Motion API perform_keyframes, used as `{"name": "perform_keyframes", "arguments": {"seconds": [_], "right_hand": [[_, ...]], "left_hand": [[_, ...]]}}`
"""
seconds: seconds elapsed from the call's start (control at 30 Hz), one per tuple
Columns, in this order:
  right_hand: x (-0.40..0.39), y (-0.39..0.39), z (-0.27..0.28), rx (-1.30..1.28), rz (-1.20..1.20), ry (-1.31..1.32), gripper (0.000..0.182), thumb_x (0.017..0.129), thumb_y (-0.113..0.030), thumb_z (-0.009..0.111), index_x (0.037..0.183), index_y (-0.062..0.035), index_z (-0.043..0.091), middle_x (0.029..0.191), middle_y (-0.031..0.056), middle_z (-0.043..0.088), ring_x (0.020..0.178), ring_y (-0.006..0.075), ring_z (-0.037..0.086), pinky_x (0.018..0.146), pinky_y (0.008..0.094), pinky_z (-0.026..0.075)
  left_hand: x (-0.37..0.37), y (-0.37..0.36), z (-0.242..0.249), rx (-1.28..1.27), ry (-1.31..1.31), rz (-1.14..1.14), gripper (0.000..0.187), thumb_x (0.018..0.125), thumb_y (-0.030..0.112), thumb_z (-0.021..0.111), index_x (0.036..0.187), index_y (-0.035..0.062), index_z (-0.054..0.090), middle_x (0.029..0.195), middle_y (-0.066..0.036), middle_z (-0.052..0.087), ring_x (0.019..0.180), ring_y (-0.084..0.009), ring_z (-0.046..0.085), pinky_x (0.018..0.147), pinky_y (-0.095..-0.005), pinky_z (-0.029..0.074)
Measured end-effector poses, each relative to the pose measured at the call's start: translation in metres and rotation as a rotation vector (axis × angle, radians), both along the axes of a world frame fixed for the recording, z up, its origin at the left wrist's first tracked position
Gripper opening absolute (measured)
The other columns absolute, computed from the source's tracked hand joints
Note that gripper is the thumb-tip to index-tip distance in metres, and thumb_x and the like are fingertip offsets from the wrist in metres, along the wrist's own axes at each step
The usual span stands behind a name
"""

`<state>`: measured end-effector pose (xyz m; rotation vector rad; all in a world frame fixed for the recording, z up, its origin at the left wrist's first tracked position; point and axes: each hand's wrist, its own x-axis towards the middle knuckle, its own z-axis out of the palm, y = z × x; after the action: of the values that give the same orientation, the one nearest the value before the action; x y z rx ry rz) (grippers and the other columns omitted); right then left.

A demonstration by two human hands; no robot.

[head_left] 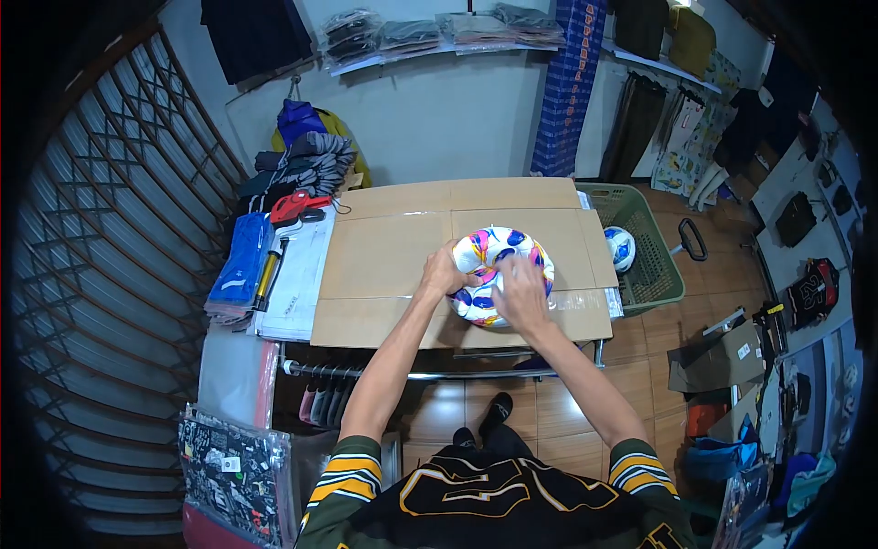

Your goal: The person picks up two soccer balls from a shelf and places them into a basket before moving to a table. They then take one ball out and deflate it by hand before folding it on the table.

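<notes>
Head view: a small shop room, clothes hung and stacked on shelves along the walls, a metal grille at one side. In the middle stands a table (384,265) covered with flat cardboard. On it, under both hands, sits a ball (498,274), white with pink, blue and yellow patches.

The ball looks light and smooth, probably a little slippery, and likely to roll on the flat cardboard; a grip from two opposite sides seems the surest hold.

The left hand (444,273) cups the ball's left side, fingers curled against it. The right hand (521,293) lies over the top and near side, fingers (512,270) spread fairly wide and flat on the surface. Beyond the right fingers, off the table, a green basket (654,274) holds a second ball (619,247). Well beyond the left fingers lie folded clothes (302,165) and a blue packet (240,261).
</notes>
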<state>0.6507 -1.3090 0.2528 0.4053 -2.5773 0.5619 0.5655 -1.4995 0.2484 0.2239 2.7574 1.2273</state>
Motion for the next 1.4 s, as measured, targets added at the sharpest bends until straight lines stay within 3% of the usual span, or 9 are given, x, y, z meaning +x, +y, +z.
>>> {"name": "perform_keyframes", "arguments": {"seconds": [0.07,0.1,0.17,0.27,0.4,0.53,0.57,0.67,1.4], "right_hand": [[-0.005,-0.007,0.0,-0.154,0.166,-0.35,0.035,0.08,-0.016,0.073,0.111,0.0005,0.07,0.106,0.0248,0.07,0.104,0.0425,0.069,0.082,0.0541,0.055],[-0.008,-0.01,0.004,-0.097,0.123,-0.41,0.031,0.082,-0.02,0.069,0.103,0.0017,0.072,0.098,0.0257,0.071,0.096,0.043,0.07,0.081,0.0541,0.055],[-0.019,-0.015,0.015,0.02,0.034,-0.53,0.036,0.086,-0.029,0.062,0.089,0.0039,0.075,0.082,0.0274,0.071,0.08,0.0439,0.072,0.078,0.0539,0.056],[-0.045,-0.018,-0.006,0.031,0.033,-0.474,0.049,0.089,-0.039,0.056,0.077,0.0043,0.075,0.08,0.0304,0.07,0.079,0.0462,0.071,0.079,0.0542,0.056],[-0.051,-0.02,0.0,0.075,0.024,-0.524,0.047,0.089,-0.037,0.056,0.079,0.0049,0.075,0.082,0.0309,0.071,0.081,0.0467,0.071,0.08,0.0537,0.056],[-0.058,-0.021,-0.011,0.048,-0.005,-0.476,0.048,0.089,-0.036,0.055,0.071,0.0059,0.072,0.076,0.0326,0.068,0.076,0.0471,0.07,0.077,0.0555,0.056],[-0.06,-0.021,-0.009,0.084,-0.014,-0.534,0.046,0.089,-0.035,0.056,0.078,0.0048,0.075,0.081,0.0305,0.071,0.079,0.0462,0.072,0.079,0.0546,0.057],[-0.064,-0.022,-0.011,0.085,-0.018,-0.543,0.046,0.09,-0.036,0.056,0.079,0.0049,0.075,0.081,0.0303,0.071,0.079,0.0463,0.071,0.079,0.0543,0.057],[-0.063,-0.025,-0.022,0.028,-0.048,-0.407,0.042,0.086,-0.032,0.057,0.067,0.0031,0.071,0.068,0.0291,0.067,0.066,0.0446,0.07,0.067,0.0547,0.057]], "left_hand": [[-0.004,-0.001,-0.006,0.004,0.015,-0.004,0.086,0.055,0.022,0.099,0.133,0.0088,0.065,0.116,-0.017,0.076,0.11,-0.0326,0.072,0.097,-0.0428,0.056],[-0.003,-0.002,-0.007,0.001,0.033,-0.013,0.086,0.056,0.023,0.099,0.134,0.0091,0.065,0.117,-0.017,0.075,0.11,-0.0329,0.072,0.097,-0.043,0.056],[-0.001,-0.001,-0.013,-0.032,0.1,-0.017,0.082,0.06,0.023,0.096,0.134,0.0103,0.064,0.118,-0.017,0.075,0.111,-0.0353,0.071,0.097,-0.0438,0.056],[0.003,0.001,-0.014,0.008,0.091,0.027,0.082,0.058,0.018,0.095,0.134,0.0099,0.064,0.119,-0.02,0.074,0.113,-0.0385,0.07,0.098,-0.046,0.056],[0.004,-0.003,-0.015,-0.009,0.075,0.012,0.074,0.066,0.019,0.088,0.136,0.0121,0.062,0.119,-0.019,0.074,0.113,-0.0375,0.069,0.096,-0.0447,0.056],[0.001,-0.001,-0.015,0.022,0.078,0.012,0.071,0.068,0.018,0.086,0.135,0.0134,0.063,0.118,-0.018,0.074,0.113,-0.0378,0.069,0.096,-0.0448,0.056],[0.001,-0.001,-0.014,0.032,0.075,0.014,0.071,0.068,0.018,0.086,0.135,0.0135,0.063,0.118,-0.018,0.074,0.113,-0.0379,0.069,0.096,-0.0447,0.055],[0.0,0.0,-0.012,0.045,0.075,0.008,0.069,0.069,0.017,0.085,0.134,0.0135,0.063,0.119,-0.018,0.074,0.113,-0.0378,0.069,0.096,-0.0446,0.055],[0.002,0.002,-0.021,0.078,0.106,0.041,0.066,0.072,0.013,0.084,0.134,0.0106,0.063,0.118,-0.019,0.073,0.113,-0.038,0.069,0.095,-0.044,0.055]]}}
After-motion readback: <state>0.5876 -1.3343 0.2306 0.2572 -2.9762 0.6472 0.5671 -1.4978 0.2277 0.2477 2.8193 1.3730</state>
